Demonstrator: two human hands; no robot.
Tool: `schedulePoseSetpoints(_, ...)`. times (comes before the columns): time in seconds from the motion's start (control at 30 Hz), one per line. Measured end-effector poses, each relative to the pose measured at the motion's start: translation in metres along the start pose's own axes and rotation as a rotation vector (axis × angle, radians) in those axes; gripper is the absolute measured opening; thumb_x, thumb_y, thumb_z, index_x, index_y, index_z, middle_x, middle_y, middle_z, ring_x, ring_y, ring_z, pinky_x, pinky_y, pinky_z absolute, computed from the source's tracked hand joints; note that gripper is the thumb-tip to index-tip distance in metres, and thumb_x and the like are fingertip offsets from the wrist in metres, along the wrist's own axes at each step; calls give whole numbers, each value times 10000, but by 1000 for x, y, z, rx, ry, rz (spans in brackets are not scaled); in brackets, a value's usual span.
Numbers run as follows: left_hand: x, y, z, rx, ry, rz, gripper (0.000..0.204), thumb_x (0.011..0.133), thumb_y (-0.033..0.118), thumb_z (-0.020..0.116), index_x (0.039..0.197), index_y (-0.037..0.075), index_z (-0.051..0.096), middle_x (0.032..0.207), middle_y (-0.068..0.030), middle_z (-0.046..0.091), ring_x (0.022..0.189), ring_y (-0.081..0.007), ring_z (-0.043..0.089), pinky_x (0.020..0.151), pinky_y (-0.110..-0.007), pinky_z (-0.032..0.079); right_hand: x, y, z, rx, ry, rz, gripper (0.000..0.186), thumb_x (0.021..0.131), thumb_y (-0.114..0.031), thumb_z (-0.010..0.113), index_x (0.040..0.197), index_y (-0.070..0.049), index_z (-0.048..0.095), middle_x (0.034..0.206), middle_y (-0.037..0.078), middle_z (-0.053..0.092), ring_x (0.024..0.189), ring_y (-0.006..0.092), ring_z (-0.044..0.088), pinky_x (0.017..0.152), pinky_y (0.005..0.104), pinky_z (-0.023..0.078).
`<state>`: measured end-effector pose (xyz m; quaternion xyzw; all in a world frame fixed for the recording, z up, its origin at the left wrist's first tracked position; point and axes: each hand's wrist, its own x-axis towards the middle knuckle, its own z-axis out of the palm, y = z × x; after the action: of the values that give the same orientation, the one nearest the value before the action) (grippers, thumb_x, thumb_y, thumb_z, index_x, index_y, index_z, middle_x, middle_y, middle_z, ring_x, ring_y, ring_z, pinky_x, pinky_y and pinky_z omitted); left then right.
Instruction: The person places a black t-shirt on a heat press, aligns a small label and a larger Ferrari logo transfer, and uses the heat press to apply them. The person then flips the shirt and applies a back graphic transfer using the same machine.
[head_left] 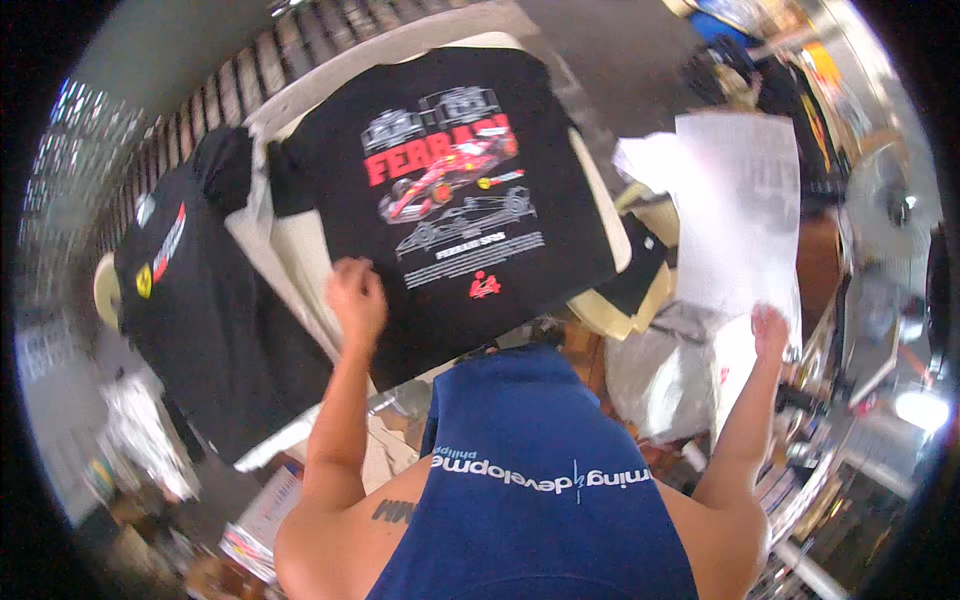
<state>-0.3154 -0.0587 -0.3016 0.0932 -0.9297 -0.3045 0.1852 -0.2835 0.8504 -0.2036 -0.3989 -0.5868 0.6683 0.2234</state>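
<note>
A black T-shirt [460, 290] lies spread flat over a pale board [610, 200], its printed side up with a red racing car. At the shirt's left edge is my left hand [357, 300], fingers curled inward; what they hold, if anything, is hidden. My right hand [768, 330] is closed on the lower edge of a large white sheet [735, 220], which hangs to the right of the shirt. Faint grey printing shows on the sheet. Left of the board, a second black shirt [215, 300] with a small red and yellow chest print lies on another board.
Beyond the boards runs a slatted grate [270, 70]. Below the white sheet sits a clear plastic bag [655, 385], beside a dark garment on a yellowish board [630, 290]. A round fan [890, 200] stands at the far right. Crumpled plastic [145, 430] lies at the left.
</note>
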Motion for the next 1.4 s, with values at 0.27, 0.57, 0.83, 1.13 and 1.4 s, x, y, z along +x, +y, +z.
schedulePoseSetpoints(0.27, 262, -98, 55, 642, -410, -416, 773, 905, 661, 686, 1110, -80, 759, 1073, -249, 774, 957, -423, 751, 868, -489, 601, -513, 260, -217, 95, 727, 584, 221, 983, -114, 660, 1202, -85, 668, 1116, 72, 705, 1009, 221, 690, 857, 375, 601)
schedulePoseSetpoints(0.57, 232, 105, 116, -311, -255, -244, 482, 828, 171, 791, 1206, -114, 700, 1180, -185, 733, 1020, -314, 689, 945, -443, 557, -510, 455, -228, 588, 1068, 68, 203, 1008, -62, 609, 1201, -43, 669, 1130, 102, 684, 965, 243, 693, 787, 360, 623)
schedulePoseSetpoints(0.83, 50, 320, 62, -721, -825, -10, 697, 825, -64, 751, 1473, -21, 498, 1304, -161, 655, 1143, -301, 651, 1063, -435, 510, -343, 279, -218, -44, 333, 762, 602, 882, -300, 772, 1374, -18, 571, 1254, 211, 673, 1018, 392, 710, 936, 499, 585)
schedulePoseSetpoints(1.13, -153, 425, -47, -1041, -1770, 158, 771, 637, 350, 947, 1214, -24, 597, 1097, -77, 614, 1051, -199, 592, 907, -303, 453, -432, 88, -148, -1327, 153, -702, 711, 844, -182, 747, 1518, -190, 520, 1687, 130, 334, 1590, 376, 234, 1229, 709, 158)
schedulePoseSetpoints(1.4, -194, 484, -25, 33, -2355, 1096, 369, 780, 81, 853, 1119, 26, 720, 1125, -55, 705, 1111, -167, 634, 990, -339, 481, -703, 160, -215, -951, 611, -179, 344, 709, -2, 750, 1048, -46, 713, 1163, 177, 733, 1119, 394, 686, 969, 459, 544)
